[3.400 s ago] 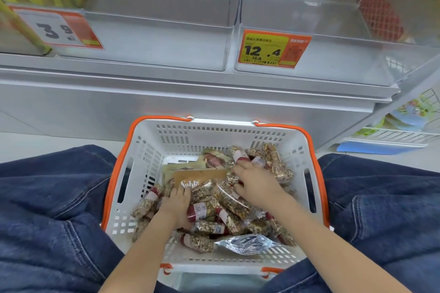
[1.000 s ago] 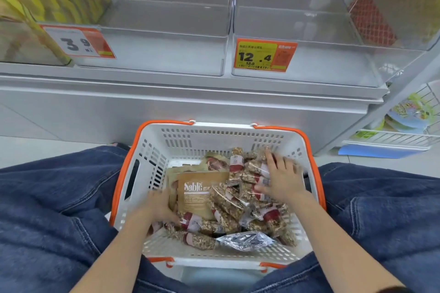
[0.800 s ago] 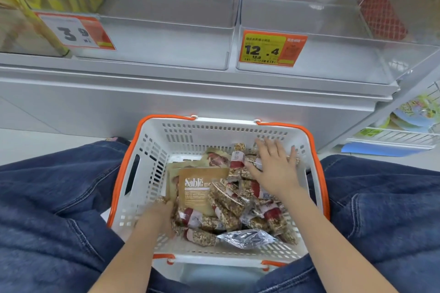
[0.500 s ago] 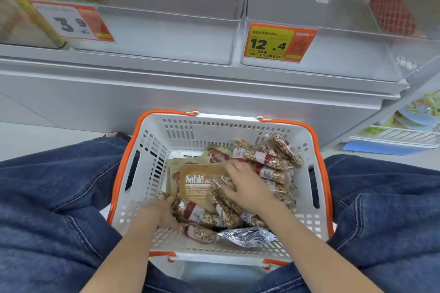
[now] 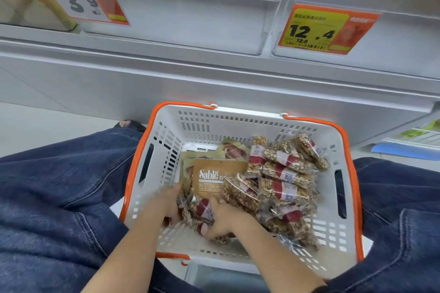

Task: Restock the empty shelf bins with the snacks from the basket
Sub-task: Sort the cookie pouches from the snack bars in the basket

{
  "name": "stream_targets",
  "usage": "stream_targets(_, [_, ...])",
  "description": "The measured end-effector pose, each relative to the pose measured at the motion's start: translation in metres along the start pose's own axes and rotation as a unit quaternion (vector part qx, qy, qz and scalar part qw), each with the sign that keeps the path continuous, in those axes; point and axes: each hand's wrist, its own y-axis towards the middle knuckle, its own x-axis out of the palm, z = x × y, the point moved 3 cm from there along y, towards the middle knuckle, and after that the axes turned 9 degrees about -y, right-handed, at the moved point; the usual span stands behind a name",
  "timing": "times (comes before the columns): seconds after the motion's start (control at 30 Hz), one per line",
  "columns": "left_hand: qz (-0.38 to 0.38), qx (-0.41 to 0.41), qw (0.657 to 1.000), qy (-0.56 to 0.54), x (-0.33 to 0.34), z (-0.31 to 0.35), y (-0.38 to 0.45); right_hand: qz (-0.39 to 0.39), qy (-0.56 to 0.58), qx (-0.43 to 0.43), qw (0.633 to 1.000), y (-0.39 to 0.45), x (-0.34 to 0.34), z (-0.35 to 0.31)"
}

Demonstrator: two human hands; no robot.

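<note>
A white basket with an orange rim sits between my knees. Clear-wrapped nut bars with red labels are heaped on its right side. A brown Sable pouch lies in the middle on top of other pouches. At the near left of the basket, my left hand and my right hand close in from both sides on a small bunch of nut bars. Both hands curl their fingers round it. Above, a clear shelf bin and its right neighbour are empty.
Price tags read 3.9 and 12.4 on the bin fronts. A bin at far left holds yellow packs. A grey shelf ledge juts out above the basket. My jeans-clad legs flank the basket. A low wire rack stands at right.
My right hand left the heap on the right and came down to the near left, meeting my left hand round a bunch of bars. The bars now lie piled to the right.
</note>
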Motion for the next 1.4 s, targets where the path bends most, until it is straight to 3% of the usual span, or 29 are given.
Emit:
stream_targets(0.13, [-0.030,0.012,0.999,-0.009,-0.001,-0.008,0.009,0.024,0.016,0.030,0.999,0.016,0.007,-0.001])
stream_targets(0.27, [-0.048,-0.013,0.999,0.008,0.003,-0.009,0.012,0.000,0.016,0.037,0.999,0.023,0.005,0.005])
stream_targets(0.57, [-0.026,-0.035,0.996,0.083,0.009,0.006,0.007,-0.033,0.003,0.047,0.998,0.012,0.003,0.000])
stream_targets(0.9, [-0.060,-0.051,0.995,0.061,0.009,0.006,0.005,-0.075,-0.023,0.001,0.997,-0.007,-0.007,0.002])
stream_targets(1.03, [-0.085,-0.078,0.993,0.019,0.010,0.004,0.006,-0.052,-0.031,-0.008,0.998,-0.009,-0.003,0.005])
stream_targets(1.13, [-0.058,-0.042,0.995,0.069,0.007,0.005,0.002,-0.026,-0.014,-0.019,0.999,-0.010,-0.003,0.007])
stream_targets(1.4, [0.018,0.024,0.999,0.031,-0.023,0.011,-0.013,0.054,0.161,-0.052,0.984,-0.027,-0.028,0.009])
